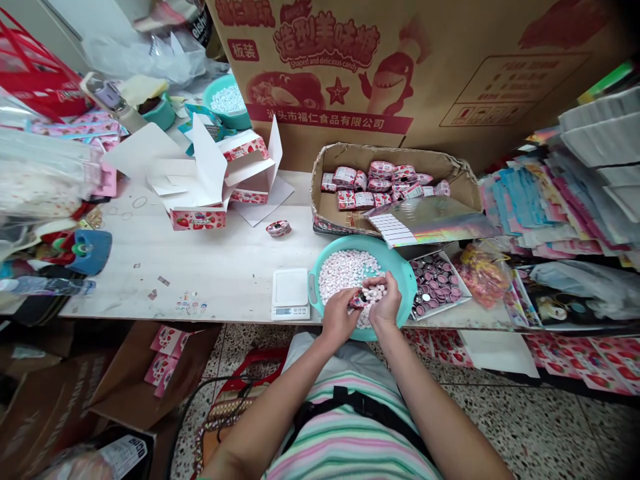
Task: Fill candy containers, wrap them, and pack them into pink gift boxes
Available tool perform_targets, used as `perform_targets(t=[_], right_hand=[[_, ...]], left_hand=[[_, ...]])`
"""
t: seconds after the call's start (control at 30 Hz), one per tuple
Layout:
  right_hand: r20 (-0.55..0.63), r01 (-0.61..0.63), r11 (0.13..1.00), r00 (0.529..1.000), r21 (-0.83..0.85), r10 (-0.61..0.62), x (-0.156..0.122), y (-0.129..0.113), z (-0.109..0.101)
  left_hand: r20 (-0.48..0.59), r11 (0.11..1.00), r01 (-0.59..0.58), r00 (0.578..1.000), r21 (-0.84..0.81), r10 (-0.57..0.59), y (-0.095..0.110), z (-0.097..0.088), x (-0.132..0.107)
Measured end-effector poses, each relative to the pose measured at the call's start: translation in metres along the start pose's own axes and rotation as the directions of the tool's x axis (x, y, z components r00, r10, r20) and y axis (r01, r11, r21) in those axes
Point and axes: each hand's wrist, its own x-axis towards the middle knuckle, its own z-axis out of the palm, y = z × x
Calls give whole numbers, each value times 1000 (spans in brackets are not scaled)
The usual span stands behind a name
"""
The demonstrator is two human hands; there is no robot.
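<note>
Over a turquoise basin (408,283) of small white and pale pink candies (344,270), both my hands are close together. My left hand (339,320) has its fingers closed round a small strawberry-printed container (357,299), tilted toward the right. Cupped in my right hand (387,305) is a heap of candies (374,291), right beside the container's mouth. My fingers partly hide the container, so I cannot tell how full it is. Left of the basin stands a white digital scale (291,290) with nothing on its plate. One similar container (279,229) lies on the table behind it.
A cut-down carton (320,180) behind the basin holds several printed containers, with a silvery pouch (430,220) across its front. Purple round lids (435,283) fill a tray at the right. Open strawberry boxes (199,219) stand back left. A large carton (425,87) rises behind.
</note>
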Motion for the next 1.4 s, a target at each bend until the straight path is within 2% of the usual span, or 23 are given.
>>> perform_targets(t=[0.13, 0.37, 0.5, 0.7, 0.8, 0.9, 1.07, 1.13, 1.2, 1.23, 1.3, 1.33, 1.4], right_hand=[[-20, -28, 999, 999, 29, 28, 1, -3, 0], [-69, -60, 997, 996, 41, 62, 2, -13, 1], [-56, -39, 999, 998, 29, 41, 3, -18, 2], [-36, 4, 1000, 999, 28, -3, 0, -19, 3], [-37, -5, 999, 999, 49, 7, -2, -17, 1], [1, -1, 999, 1000, 50, 1, -5, -15, 0], [255, 38, 999, 967, -26, -30, -2, -10, -9], [211, 59, 998, 976, -26, -52, 9, -5, -19], [115, 84, 988, 991, -132, -69, 23, 6, -33], [119, 94, 965, 991, -245, -66, 30, 14, -41], [272, 171, 837, 962, -519, -28, 39, 35, -56], [382, 258, 736, 924, -626, 0, 41, 47, -62], [564, 462, 514, 824, -723, 52, 40, 69, -70]], left_hand=[[-14, 999, 17, 1000, -27, -18, 5, 2, 2], [59, 995, -88, 995, 40, 85, 10, 4, 6], [25, 999, -42, 999, -26, 42, 13, 8, 8], [-12, 998, -48, 999, -51, 48, 15, 8, 12], [8, 997, -70, 997, -35, 71, 13, 7, 12], [10, 996, -18, 1000, -85, 19, 10, 9, 11], [-35, 975, 90, 994, -205, -100, 2, 11, 5], [-57, 965, 98, 992, -242, -115, -4, 7, -1], [-104, 954, 124, 982, -272, -157, -10, 1, -7], [-137, 949, 142, 973, -281, -186, -13, -3, -11], [-208, 940, 167, 950, -297, -235, -18, -10, -17], [-240, 937, 172, 938, -304, -250, -19, -14, -19], [-275, 935, 173, 925, -310, -263, -21, -20, -21]])
